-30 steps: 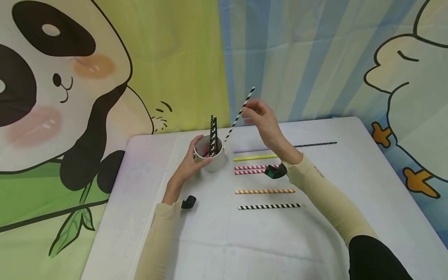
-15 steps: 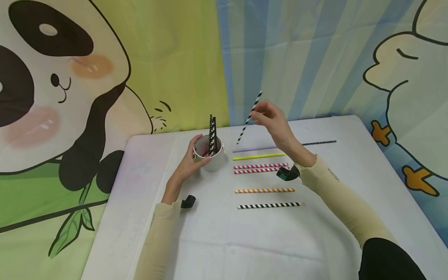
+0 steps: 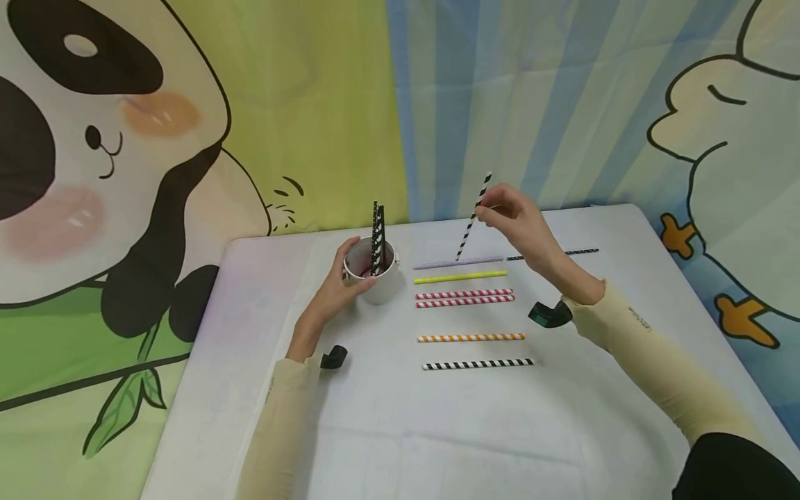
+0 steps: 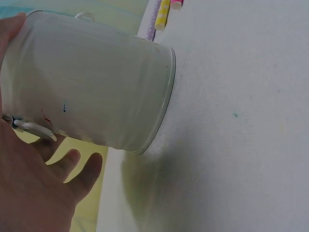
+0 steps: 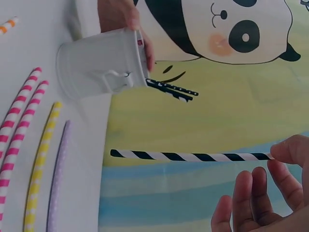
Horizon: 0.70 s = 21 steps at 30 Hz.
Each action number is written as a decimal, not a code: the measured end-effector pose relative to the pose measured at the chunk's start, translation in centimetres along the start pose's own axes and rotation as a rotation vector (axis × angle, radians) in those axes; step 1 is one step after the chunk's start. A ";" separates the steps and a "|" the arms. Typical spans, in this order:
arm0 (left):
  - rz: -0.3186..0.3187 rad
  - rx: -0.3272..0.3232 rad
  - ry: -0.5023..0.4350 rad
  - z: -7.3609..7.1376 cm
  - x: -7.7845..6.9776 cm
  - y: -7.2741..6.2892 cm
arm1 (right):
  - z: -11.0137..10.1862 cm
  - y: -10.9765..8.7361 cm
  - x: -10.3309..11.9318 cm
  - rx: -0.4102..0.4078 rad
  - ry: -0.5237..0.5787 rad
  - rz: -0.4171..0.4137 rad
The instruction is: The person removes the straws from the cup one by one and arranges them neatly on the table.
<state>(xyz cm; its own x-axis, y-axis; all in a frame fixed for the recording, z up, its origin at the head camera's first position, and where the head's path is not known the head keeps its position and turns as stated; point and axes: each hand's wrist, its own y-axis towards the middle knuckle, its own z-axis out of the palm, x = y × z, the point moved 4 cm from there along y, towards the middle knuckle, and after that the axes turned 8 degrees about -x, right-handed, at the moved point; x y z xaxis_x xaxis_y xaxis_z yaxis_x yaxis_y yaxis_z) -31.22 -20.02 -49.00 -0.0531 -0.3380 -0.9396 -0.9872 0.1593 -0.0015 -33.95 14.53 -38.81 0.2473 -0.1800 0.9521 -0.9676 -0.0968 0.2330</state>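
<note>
My left hand (image 3: 326, 292) grips a small white bucket (image 3: 384, 286) near its rim, thumb on the near side and fingers on the far left. Several black-and-white patterned paper straws (image 3: 378, 239) stand inside the bucket. Between the thumb and forefinger of my right hand (image 3: 523, 228) is a black-and-white striped paper straw (image 5: 193, 157), pinched near its upper end in the right wrist view. It hangs slightly tilted, to the right of the bucket and above the back row of straws. The left wrist view shows the bucket's side and a small wire handle loop (image 4: 36, 129).
On the white table (image 3: 350, 430) lie a lilac straw (image 3: 459, 263), a black dotted straw (image 3: 581, 251), a yellow straw (image 3: 461, 277), two pink striped straws (image 3: 465, 298), an orange striped straw (image 3: 471, 338) and a black striped straw (image 3: 478, 364). A cartoon-printed cloth (image 3: 337, 104) hangs behind.
My right hand has moved right and slightly down, carrying the striped straw away from the bucket; the straw now hangs more upright. My left hand and the bucket stay in place.
</note>
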 end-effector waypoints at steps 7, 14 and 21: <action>0.004 0.003 0.002 -0.2 0.1 0.0 | -1.3 -1.2 -0.5 0.021 -0.149 -0.022; -0.004 0.002 0.006 -0.2 0.1 0.0 | -2.8 -2.0 -0.5 0.039 -0.289 -0.043; 0.014 0.001 0.004 -0.1 0.0 0.0 | -3.6 -2.7 -0.4 0.073 -0.453 -0.150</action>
<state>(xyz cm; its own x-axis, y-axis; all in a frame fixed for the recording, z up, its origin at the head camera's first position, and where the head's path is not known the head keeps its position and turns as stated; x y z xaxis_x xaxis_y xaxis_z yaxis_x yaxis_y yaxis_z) -31.24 -20.15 -48.95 -0.0680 -0.3398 -0.9380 -0.9862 0.1654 0.0116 -31.65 18.42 -39.06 0.3971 -0.5653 0.7230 -0.9174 -0.2205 0.3314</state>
